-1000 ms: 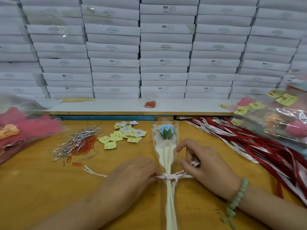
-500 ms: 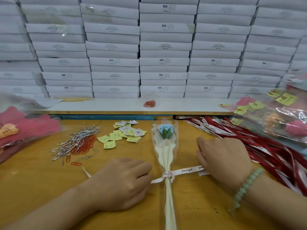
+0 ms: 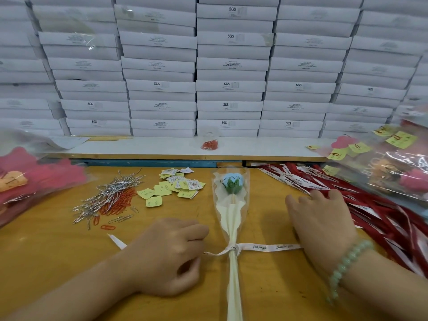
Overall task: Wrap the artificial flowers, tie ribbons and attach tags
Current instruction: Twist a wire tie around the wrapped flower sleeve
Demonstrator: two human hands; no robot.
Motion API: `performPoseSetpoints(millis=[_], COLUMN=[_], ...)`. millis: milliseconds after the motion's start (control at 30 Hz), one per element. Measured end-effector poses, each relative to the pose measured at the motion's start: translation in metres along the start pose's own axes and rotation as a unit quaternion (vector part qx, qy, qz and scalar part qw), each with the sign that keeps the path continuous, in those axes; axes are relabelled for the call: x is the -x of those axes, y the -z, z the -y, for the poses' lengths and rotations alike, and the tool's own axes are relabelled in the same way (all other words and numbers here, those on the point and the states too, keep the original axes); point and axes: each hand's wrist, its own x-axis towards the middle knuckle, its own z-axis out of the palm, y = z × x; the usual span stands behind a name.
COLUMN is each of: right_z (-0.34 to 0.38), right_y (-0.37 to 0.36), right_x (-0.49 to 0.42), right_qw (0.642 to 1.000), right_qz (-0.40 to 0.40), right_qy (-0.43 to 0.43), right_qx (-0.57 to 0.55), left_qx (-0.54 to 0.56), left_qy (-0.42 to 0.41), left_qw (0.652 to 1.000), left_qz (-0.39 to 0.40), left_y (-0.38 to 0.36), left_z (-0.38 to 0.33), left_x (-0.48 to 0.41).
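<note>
Nearest on the table (image 3: 46,262), the left hand (image 3: 166,256) pinches the ribbon (image 3: 266,247) short. The right hand (image 3: 322,225) has pulled farther outward, its grasp hidden underneath, so I cannot tell. The knot looks cinched round the wrapped flower (image 3: 231,218); the tags (image 3: 171,188) beyond await attaching.

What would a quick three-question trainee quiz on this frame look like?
1. True or false: the left hand holds one end of the white ribbon knotted round the wrapped flower.
2. The bead bracelet sits on: A) the left wrist B) the right wrist C) the table.
3. Fill in: the flower's head is ___ in colour.
Key: 1 true; 2 B; 3 blue.
</note>
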Motion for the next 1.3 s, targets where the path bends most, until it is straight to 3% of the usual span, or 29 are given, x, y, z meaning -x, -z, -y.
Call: performPoseSetpoints(millis=[67,133,267,500,600,800,1200,1300], right_z=[0.010,0.019,0.032,0.032,0.034,0.034,0.035,0.035], right_y=[-0.003,-0.002,-0.007,-0.015,-0.018,-0.018,-0.019,-0.018], right_x=[0.002,0.007,0.014,0.011,0.011,0.010,0.010,0.009], right_qw=[0.994,0.968,0.916,0.890,0.887,0.878,0.877,0.879], right_qz=[-0.078,-0.138,-0.122,-0.112,-0.110,-0.099,-0.081,-0.076], right_qy=[0.048,0.119,0.203,0.239,0.257,0.243,0.241,0.243], right_qx=[-0.054,-0.172,-0.323,-0.371,-0.367,-0.401,-0.407,-0.403], left_qx=[0.058,0.191,0.464,0.700,0.740,0.728,0.679,0.700], left_qy=[0.051,0.126,0.240,0.232,0.231,0.274,0.251,0.226], left_qw=[0.997,0.973,0.852,0.673,0.630,0.627,0.686,0.671], left_qz=[-0.011,-0.041,-0.034,-0.054,-0.053,-0.047,-0.065,-0.094], left_y=[0.000,-0.001,0.000,-0.004,-0.006,-0.010,-0.007,-0.003], left_z=[-0.002,-0.003,-0.002,-0.007,-0.010,-0.011,-0.009,-0.010], left_x=[0.000,-0.002,-0.008,-0.017,-0.019,-0.022,-0.022,-0.024])
